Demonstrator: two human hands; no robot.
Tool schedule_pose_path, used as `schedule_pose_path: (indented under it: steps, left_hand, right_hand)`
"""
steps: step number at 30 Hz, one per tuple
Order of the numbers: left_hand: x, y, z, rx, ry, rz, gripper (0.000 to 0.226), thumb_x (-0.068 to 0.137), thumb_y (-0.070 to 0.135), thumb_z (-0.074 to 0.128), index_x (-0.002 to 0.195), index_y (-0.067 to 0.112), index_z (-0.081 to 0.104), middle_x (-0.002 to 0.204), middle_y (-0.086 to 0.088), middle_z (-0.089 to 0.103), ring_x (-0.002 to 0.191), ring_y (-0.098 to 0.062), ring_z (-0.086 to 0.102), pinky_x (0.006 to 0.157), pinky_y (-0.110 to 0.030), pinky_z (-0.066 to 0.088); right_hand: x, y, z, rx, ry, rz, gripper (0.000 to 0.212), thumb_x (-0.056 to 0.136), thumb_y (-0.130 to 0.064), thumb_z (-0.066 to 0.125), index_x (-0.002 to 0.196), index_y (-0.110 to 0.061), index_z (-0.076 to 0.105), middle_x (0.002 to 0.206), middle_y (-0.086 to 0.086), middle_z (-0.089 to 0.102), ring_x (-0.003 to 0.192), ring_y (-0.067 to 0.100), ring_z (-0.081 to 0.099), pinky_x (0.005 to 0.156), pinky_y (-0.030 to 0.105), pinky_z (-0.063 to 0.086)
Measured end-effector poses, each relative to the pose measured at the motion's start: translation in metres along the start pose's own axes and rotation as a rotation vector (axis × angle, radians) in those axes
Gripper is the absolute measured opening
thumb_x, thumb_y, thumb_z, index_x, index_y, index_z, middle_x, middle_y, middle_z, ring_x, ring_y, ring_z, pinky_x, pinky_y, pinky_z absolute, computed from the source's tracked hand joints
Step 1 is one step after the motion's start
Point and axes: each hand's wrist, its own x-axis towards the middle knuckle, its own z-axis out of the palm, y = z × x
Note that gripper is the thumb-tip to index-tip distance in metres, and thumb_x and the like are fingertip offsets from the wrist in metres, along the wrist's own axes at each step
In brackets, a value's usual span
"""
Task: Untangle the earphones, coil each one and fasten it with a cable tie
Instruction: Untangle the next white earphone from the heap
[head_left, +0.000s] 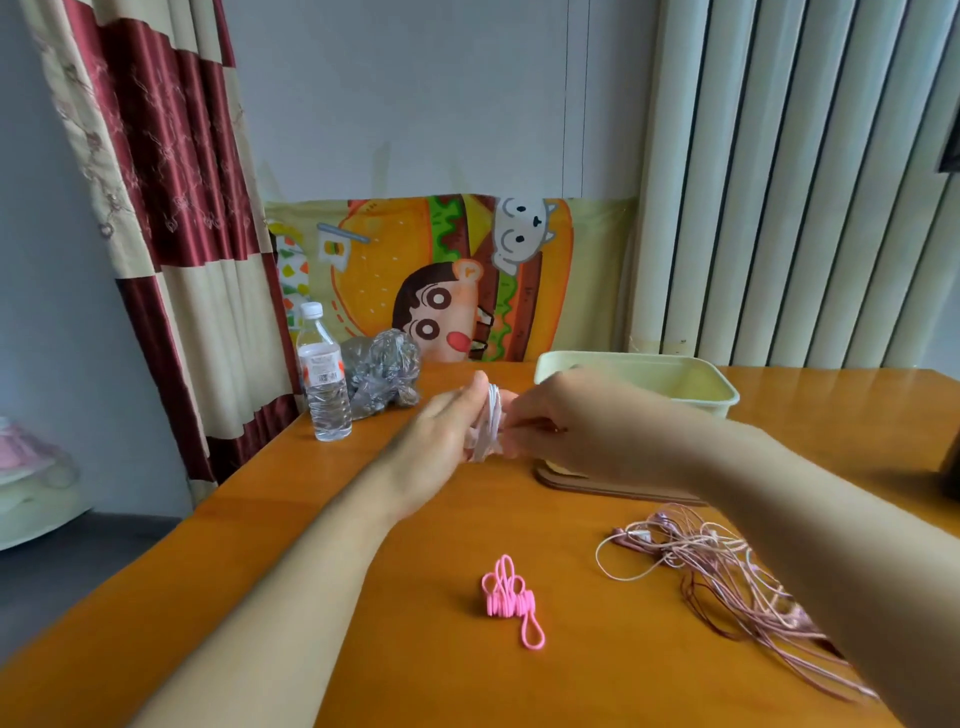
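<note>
1 white earphone (487, 423) is being coiled round the straight, closed fingers of the left hand (441, 441), the right hand (556, 421) pinching its cord; ties (511, 597) and tangled pink earphones (727, 566) are lying untouched nearby.

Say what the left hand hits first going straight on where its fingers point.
Likely the cartoon cloth at the back. The left hand, wound with earphone cable, points away and slightly right, passing close to the pale green bin's left corner. Depth is unclear, so it might clip that first.
</note>
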Motion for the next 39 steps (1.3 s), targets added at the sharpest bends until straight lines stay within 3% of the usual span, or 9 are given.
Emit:
schedule_pose_path:
  steps: [5,10,12,16,19,23,33,36,39]
  left_hand:
    - [-0.010,0.004,0.010,0.057,-0.166,-0.064,0.056,0.088,0.054,0.026,0.093,0.013,0.065,0.079,-0.004,0.071,0.083,-0.016,0.066,0.086,-0.034,0.046]
    - [-0.016,0.006,0.009,-0.288,-0.230,-0.118,0.041,0.095,0.041,0.037,0.086,0.008,0.060,0.066,-0.007,0.060,0.066,-0.016,0.060,0.093,-0.051,0.047]
    - [-0.016,0.005,0.011,-0.481,-0.219,-0.131,0.034,0.091,0.033,0.039,0.080,0.009,0.061,0.063,-0.006,0.056,0.062,-0.015,0.058,0.086,-0.046,0.053]
    - [-0.015,-0.006,0.016,-0.738,-0.096,-0.151,0.033,0.088,0.030,0.042,0.067,0.013,0.061,0.057,-0.003,0.049,0.055,-0.012,0.053,0.070,-0.036,0.057]
    - [-0.018,-0.017,0.022,-0.795,-0.041,-0.160,0.032,0.086,0.030,0.044,0.064,0.013,0.061,0.055,-0.001,0.045,0.051,-0.011,0.051,0.065,-0.032,0.057]
    - [-0.023,-0.030,0.029,-0.818,-0.019,-0.186,0.033,0.084,0.031,0.045,0.061,0.012,0.060,0.049,0.001,0.039,0.045,-0.010,0.044,0.059,-0.030,0.055]
    - [-0.031,-0.026,0.033,-0.758,-0.107,-0.223,0.038,0.087,0.031,0.043,0.057,0.013,0.058,0.044,0.003,0.035,0.039,-0.009,0.039,0.052,-0.025,0.049]
    - [-0.029,-0.026,0.031,-0.500,0.020,-0.155,0.035,0.092,0.032,0.043,0.067,0.010,0.055,0.052,0.000,0.042,0.050,-0.011,0.043,0.055,-0.023,0.044]
    - [-0.028,-0.027,0.029,-0.085,0.141,-0.046,0.039,0.099,0.034,0.039,0.077,0.010,0.059,0.069,-0.005,0.054,0.073,-0.018,0.054,0.074,-0.027,0.045]
  right_hand:
    - [0.005,0.013,-0.014,0.089,0.129,-0.012,0.023,0.091,-0.027,0.058,0.084,-0.009,0.071,0.072,-0.001,0.065,0.062,0.010,0.055,0.058,0.021,0.043]
    - [0.002,0.030,0.010,0.618,0.176,0.165,0.023,0.091,-0.028,0.059,0.081,-0.009,0.067,0.049,-0.017,0.049,0.048,-0.001,0.041,0.051,0.011,0.032]
    - [-0.001,0.030,0.027,0.717,0.208,0.204,0.023,0.091,-0.028,0.058,0.085,-0.009,0.070,0.054,-0.016,0.054,0.052,-0.001,0.044,0.055,0.015,0.036]
    - [-0.007,0.020,0.055,0.891,0.226,0.258,0.022,0.094,-0.021,0.055,0.092,-0.007,0.072,0.082,0.012,0.071,0.068,0.014,0.060,0.065,0.022,0.051]
    - [-0.013,0.016,0.069,0.888,0.253,0.300,0.021,0.095,-0.023,0.055,0.091,-0.017,0.074,0.085,0.004,0.073,0.078,0.021,0.066,0.077,0.031,0.054]
    - [-0.025,0.016,0.073,0.804,0.174,0.353,0.021,0.094,-0.031,0.055,0.091,-0.023,0.075,0.074,0.001,0.067,0.063,0.011,0.049,0.061,0.029,0.044]
    - [-0.036,0.015,0.054,0.750,0.006,0.287,0.020,0.091,-0.024,0.060,0.090,-0.009,0.073,0.071,-0.004,0.066,0.058,0.000,0.054,0.056,0.014,0.046]
    - [-0.033,0.014,0.053,0.705,0.077,0.333,0.025,0.091,-0.027,0.060,0.090,-0.006,0.073,0.071,0.001,0.066,0.056,0.000,0.053,0.055,0.014,0.046]
    - [-0.029,0.012,0.058,0.807,0.148,0.421,0.026,0.091,-0.028,0.061,0.085,-0.005,0.072,0.064,0.000,0.062,0.053,0.002,0.051,0.053,0.014,0.044]
